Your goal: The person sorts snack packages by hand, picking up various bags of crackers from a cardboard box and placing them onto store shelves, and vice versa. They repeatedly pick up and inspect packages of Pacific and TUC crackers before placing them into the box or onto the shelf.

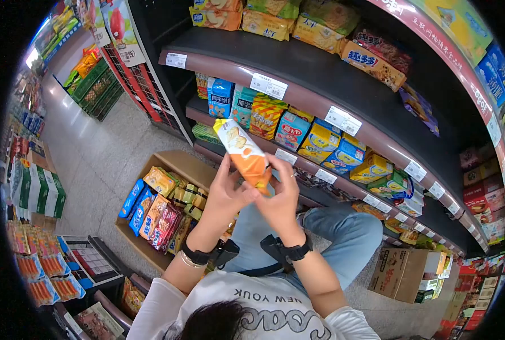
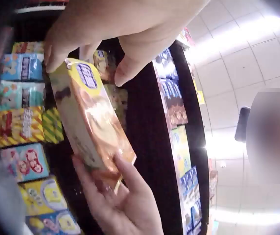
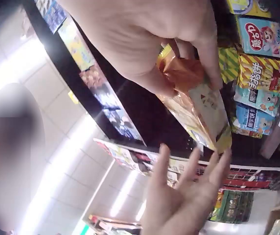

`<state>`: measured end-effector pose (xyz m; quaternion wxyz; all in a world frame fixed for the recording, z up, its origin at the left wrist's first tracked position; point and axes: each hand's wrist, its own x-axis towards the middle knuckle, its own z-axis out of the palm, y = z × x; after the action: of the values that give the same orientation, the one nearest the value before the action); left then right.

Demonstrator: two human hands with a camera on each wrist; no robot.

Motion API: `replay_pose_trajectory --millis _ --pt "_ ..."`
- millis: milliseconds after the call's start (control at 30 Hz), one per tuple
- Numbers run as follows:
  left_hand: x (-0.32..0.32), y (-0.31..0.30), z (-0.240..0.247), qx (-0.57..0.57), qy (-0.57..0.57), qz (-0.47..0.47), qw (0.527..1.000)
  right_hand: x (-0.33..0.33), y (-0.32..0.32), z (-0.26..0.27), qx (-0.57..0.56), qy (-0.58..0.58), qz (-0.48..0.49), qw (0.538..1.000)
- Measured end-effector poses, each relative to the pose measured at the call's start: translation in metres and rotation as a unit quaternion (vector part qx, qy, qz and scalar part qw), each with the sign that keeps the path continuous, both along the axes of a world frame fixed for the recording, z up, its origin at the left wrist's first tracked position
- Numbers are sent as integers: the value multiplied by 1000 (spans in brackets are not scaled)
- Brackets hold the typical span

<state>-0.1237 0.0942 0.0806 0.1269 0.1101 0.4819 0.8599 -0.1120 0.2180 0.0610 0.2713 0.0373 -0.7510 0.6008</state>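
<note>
An orange and white biscuit packet (image 1: 241,148), with biscuits pictured on its wrapper, is held up in front of the shelves. My right hand (image 1: 284,198) grips its orange end, thumb on one side and fingers on the other, as the right wrist view shows. Beside the packet is my left hand (image 1: 224,190), its fingers spread and loosely extended. In the left wrist view, the left fingertips (image 2: 54,61) are right at the packet's far end, while the thumb stands apart from it.
An open cardboard box (image 1: 144,241) full of biscuit packets stands on the floor at the left. Shelves ahead hold a row of small boxes and bags (image 1: 291,133), with more packets (image 1: 374,62) above. Another cardboard box (image 1: 397,272) sits at the right.
</note>
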Motion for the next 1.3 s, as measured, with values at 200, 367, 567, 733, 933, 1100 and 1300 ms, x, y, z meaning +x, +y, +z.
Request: replay_pose_trajectory --millis 200,367,567,733,933,1100,1300 --pt "-2 4 -8 20 -67 93 993 10 -12 15 141 52 57 987" --pt "-17 -20 -14 39 -122 121 984 2 4 4 130 17 124 984" --pt "-16 -70 -48 -92 97 58 989 -25 39 -19 4 -60 -7 998" --pt "-15 -105 -105 -170 57 6 984 -21 52 -27 -290 -247 212 900" --pt "-2 -101 -61 116 -213 12 970 -22 36 -33 -300 -259 248 884" --pt "-2 -121 -69 90 -175 57 979 -27 8 -31 -192 -219 327 899" --pt "11 -157 -112 117 -238 162 950 -21 -52 -49 54 -148 287 945"
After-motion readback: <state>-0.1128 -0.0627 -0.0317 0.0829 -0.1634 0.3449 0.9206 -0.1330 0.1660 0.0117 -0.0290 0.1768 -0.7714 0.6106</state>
